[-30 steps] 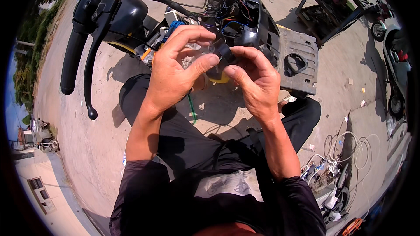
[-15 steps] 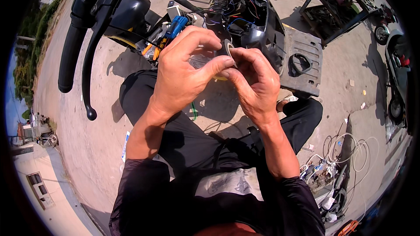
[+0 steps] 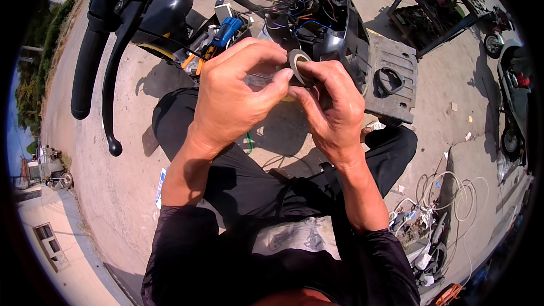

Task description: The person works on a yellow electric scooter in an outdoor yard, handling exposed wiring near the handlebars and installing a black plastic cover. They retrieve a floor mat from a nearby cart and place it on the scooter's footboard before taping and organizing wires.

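Observation:
A small roll of black tape (image 3: 293, 62) with a pale core is held up in front of me, tilted on edge. My right hand (image 3: 335, 102) grips its right side, index finger and thumb curled about it. My left hand (image 3: 233, 92) is curled on the other side, its thumb tip pressed at the roll's near edge. The left fingertips are partly hidden, so a loose tape end cannot be made out. Just beyond the hands, a stripped motorbike front shows bare coloured wires (image 3: 300, 8).
Blue-handled pliers (image 3: 228, 32) and orange-handled tools lie left of the wiring. A black handlebar grip (image 3: 90, 73) and lever (image 3: 116, 79) reach in at left. A grey plastic panel (image 3: 399, 71) is at right, with a metal rack (image 3: 447, 34) behind. Pale cable coils (image 3: 462, 198) lie lower right.
The roll has turned to show more of its flat face and core. My left thumb has drawn back slightly left and up, away from the right thumb.

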`<state>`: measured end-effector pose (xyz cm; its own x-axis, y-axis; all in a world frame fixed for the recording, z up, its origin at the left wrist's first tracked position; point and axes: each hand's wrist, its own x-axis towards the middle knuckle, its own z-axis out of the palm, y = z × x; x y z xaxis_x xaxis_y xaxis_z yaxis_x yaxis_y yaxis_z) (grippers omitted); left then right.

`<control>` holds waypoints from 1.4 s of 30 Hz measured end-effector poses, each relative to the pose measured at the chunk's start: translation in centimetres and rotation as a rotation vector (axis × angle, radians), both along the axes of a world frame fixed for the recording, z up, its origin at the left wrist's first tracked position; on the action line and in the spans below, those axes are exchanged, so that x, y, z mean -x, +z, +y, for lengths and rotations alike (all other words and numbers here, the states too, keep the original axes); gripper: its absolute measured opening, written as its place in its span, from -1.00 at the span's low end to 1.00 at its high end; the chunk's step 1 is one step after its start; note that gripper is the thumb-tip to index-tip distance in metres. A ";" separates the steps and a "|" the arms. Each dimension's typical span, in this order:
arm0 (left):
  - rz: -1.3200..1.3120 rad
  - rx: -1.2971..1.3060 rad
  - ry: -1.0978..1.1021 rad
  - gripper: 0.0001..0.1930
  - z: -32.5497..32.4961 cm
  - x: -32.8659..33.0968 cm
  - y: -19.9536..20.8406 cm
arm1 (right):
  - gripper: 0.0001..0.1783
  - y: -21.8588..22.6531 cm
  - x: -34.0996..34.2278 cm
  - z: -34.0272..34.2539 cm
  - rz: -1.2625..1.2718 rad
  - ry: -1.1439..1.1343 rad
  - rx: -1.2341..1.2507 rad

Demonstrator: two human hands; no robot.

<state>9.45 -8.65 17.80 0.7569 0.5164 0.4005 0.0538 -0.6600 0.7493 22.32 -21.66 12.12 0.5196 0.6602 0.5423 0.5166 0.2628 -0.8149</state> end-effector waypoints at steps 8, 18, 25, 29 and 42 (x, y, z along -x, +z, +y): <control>0.015 0.032 -0.011 -0.86 0.2 0.2 0.2 | -0.54 -0.4 0.2 0.3 -0.154 -0.030 -0.025; -0.038 0.239 -0.070 -0.87 0.2 0.1 0.3 | -0.55 0.2 0.1 0.3 -0.078 -0.006 -0.011; -0.033 0.261 -0.039 -0.92 0.4 0.2 0.3 | -0.57 0.0 0.4 0.3 -0.115 -0.008 -0.023; -0.007 0.232 -0.041 -0.90 0.4 0.3 0.4 | -0.57 0.0 0.4 0.3 -0.116 -0.014 -0.047; -0.064 0.207 -0.047 -0.83 -0.1 0.4 -0.2 | -0.59 0.7 0.6 0.1 -0.050 -0.072 -0.011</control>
<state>9.07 -8.77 17.61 0.7584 0.5573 0.3380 -0.0258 -0.4924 0.8700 21.71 -21.54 12.85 0.5371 0.6161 0.5762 0.5747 0.2327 -0.7846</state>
